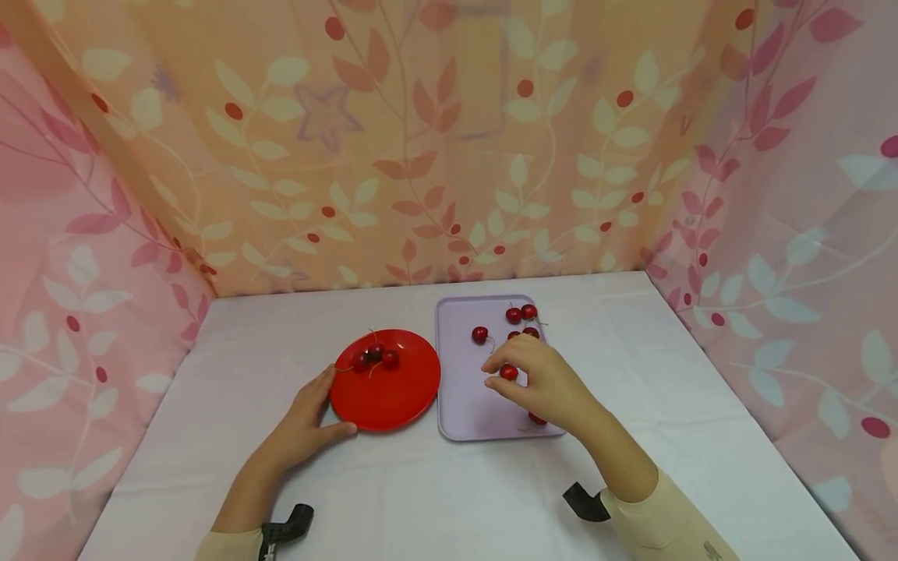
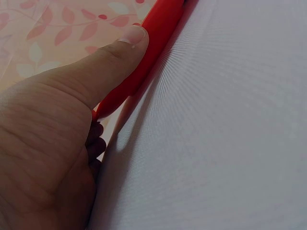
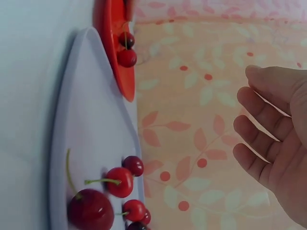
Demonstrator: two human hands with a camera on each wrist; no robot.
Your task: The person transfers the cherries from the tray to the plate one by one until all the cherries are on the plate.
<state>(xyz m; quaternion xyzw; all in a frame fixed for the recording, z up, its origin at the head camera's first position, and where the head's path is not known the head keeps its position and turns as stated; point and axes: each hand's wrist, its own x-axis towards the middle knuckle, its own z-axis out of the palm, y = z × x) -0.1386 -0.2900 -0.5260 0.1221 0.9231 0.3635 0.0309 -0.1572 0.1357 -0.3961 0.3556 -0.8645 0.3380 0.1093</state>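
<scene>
My left hand (image 1: 302, 425) holds the red plate (image 1: 400, 405) at its left rim, the thumb (image 2: 132, 43) against the front edge and the other fingers farther back. Three cherries (image 1: 390, 358) with stems lie together on the plate's upper part. My right hand (image 1: 540, 374) hovers over the lilac tray (image 1: 463, 413), thumb and fingers bent and apart, with nothing between them in the right wrist view. Below it, a cherry (image 1: 508, 372) shows through the gap between thumb and forefinger. Another cherry (image 3: 91, 211), dark with a green stem, lies near the tray's front edge, partly hidden by my right hand in the head view.
More cherries (image 1: 514, 315) lie at the tray's back right, and a single cherry (image 1: 480, 335) is left of them. Plate and tray stand side by side on a white cloth (image 1: 477, 499). Patterned curtains (image 1: 421, 156) enclose the table at the back and sides.
</scene>
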